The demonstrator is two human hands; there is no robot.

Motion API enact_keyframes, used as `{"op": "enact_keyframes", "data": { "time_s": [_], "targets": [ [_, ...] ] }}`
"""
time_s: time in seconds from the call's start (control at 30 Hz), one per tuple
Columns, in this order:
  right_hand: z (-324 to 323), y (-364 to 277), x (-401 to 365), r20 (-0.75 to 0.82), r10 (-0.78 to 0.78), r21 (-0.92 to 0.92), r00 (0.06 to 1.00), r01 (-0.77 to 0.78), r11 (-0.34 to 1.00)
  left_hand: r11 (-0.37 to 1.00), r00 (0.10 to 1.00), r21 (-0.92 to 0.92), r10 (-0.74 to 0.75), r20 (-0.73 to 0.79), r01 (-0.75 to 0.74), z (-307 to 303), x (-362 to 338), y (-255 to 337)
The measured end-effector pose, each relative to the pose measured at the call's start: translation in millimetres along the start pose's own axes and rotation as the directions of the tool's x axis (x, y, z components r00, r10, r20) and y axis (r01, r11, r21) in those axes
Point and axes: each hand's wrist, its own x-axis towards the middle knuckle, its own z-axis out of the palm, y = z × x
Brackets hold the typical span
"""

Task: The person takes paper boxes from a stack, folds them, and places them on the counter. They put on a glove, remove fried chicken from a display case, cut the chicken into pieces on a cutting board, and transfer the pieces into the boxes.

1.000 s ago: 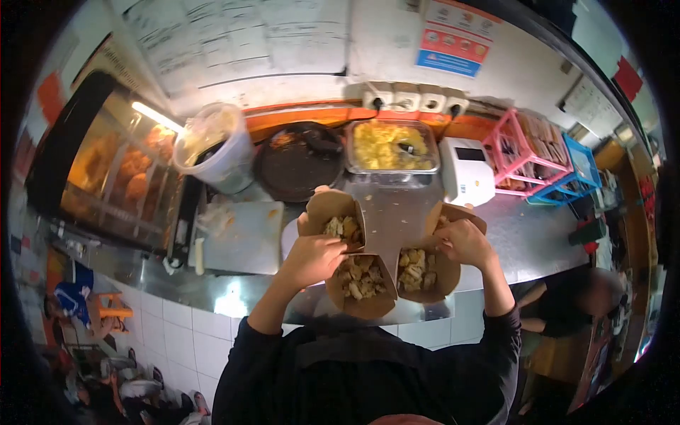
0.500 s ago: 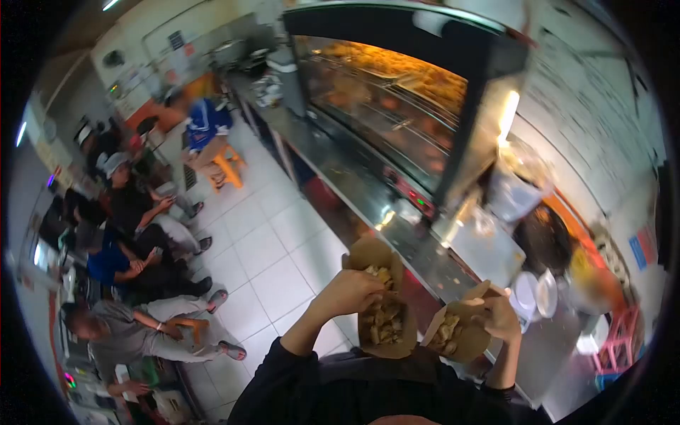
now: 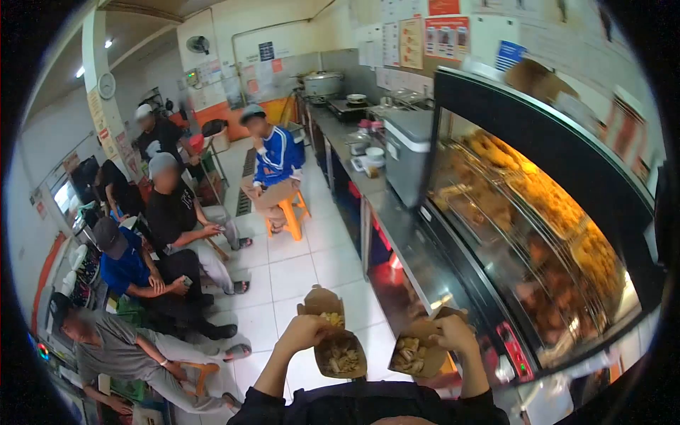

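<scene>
My left hand (image 3: 306, 333) grips two brown cardboard takeaway boxes at the lower middle, its fingers over their adjoining edges. The farther cardboard box (image 3: 316, 300) has a raised flap and shows yellowish food pieces (image 3: 333, 320). In the nearer cardboard box (image 3: 324, 364) lie pale, chopped food pieces (image 3: 344, 360). To the right, my right hand (image 3: 457, 334) is closed on the edge of another open cardboard box (image 3: 430, 363), which also contains pale food pieces (image 3: 409, 354). All are held up in front of my body, above floor level.
A lit glass food warmer (image 3: 538, 234) with fried food stands on the right, along a steel counter (image 3: 425, 258). A grey cooler (image 3: 409, 159) sits beyond it. Several people sit on the left; one person in blue (image 3: 278, 156) occupies an orange stool (image 3: 292, 216). White floor tiles (image 3: 283, 280) lie between.
My view has swung left and up, so the food warmer now appears farther right and more of the room shows. Both hands still hold the boxes, now lower in view.
</scene>
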Motion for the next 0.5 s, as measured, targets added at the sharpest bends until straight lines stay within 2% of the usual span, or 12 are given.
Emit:
{"op": "enact_keyframes", "data": {
  "time_s": [0.03,0.07,0.13,0.23,0.33,0.4,0.43,0.5],
  "targets": [
    [3.0,6.1,48.1,0.028,-0.021,0.029,0.999,0.020,0.999,0.999,0.999,0.033,-0.033,-0.003,0.033,-5.4,11.5,-29.6],
    [-2.9,0.2,97.5,0.019,-0.144,0.006,0.989,0.144,0.990,0.998,0.997,0.016,-0.059,-0.056,0.060,-23.6,21.4,-46.3],
    [3.1,-4.1,192.7,0.017,-0.121,0.055,0.993,0.119,0.991,0.995,0.980,-0.011,-0.099,-0.172,0.098,-62.4,52.0,-83.7],
    [9.3,-10.3,323.1,-0.008,-0.200,0.080,0.980,0.200,0.976,0.993,0.964,0.022,-0.107,-0.244,0.116,-102.9,103.5,-154.8],
    [26.4,-8.7,439.0,0.018,-0.143,0.131,0.990,0.140,0.981,0.996,0.948,0.000,-0.085,-0.305,0.089,-125.9,165.2,-234.3],
    [26.6,-8.7,506.0,0.084,-0.102,0.038,0.991,0.099,0.994,0.998,0.953,-0.019,-0.069,-0.296,0.066,-148.0,218.3,-288.8],
    [29.3,-5.2,536.7,0.095,-0.092,0.022,0.991,0.090,0.996,0.993,0.961,-0.005,-0.117,-0.251,0.120,-159.8,246.9,-316.0],
    [30.1,2.8,594.8,0.096,-0.058,0.004,0.994,0.058,0.998,0.999,0.965,0.022,-0.021,-0.260,0.028,-180.6,304.0,-372.6]
  ]
}}
